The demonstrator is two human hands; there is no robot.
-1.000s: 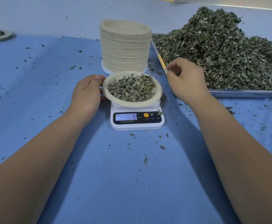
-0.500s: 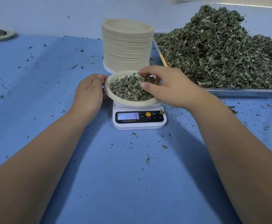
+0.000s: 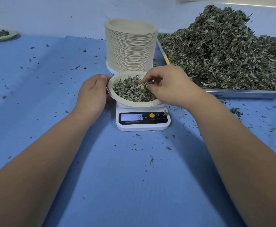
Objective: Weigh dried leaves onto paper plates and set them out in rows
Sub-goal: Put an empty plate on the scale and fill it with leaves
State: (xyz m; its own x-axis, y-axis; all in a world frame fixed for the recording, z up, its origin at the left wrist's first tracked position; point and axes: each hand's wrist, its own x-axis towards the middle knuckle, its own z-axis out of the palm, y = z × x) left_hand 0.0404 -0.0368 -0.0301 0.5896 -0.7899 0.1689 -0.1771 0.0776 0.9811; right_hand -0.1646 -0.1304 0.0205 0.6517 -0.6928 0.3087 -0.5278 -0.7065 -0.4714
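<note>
Currently, one paper plate (image 3: 117, 99) sits on the white scale (image 3: 142, 126) at the middle of the blue cloth (image 3: 117, 177). It holds a loose mound of dried leaves (image 3: 129, 91). The display (image 3: 131, 117) on the front of the scale shows the figure 8.

Left hand (image 3: 91, 94): placed at the plate's left edge, thumb on top of the rim, the other fingers curled below it. The hand grips the plate at that edge.

Right hand (image 3: 171, 86): reaches in over the plate's right side. Thumb and fingertips are drawn together in the leaves and pinch a small tuft near the top of the mound. The wrist covers the plate's right rim.

Behind the scale, just beside it, stands a tall stack of plates (image 3: 130, 49). To the right lies a metal tray (image 3: 248, 94) carrying a large heap of leaves (image 3: 224, 51) that rises well above the tray's edge. A second plate (image 3: 2, 38), with leaves on it, rests at the far left, well apart from the scale and partly cut off by the frame.

Small leaf fragments are scattered over the cloth, thickest around the scale and along the front of the tray.
</note>
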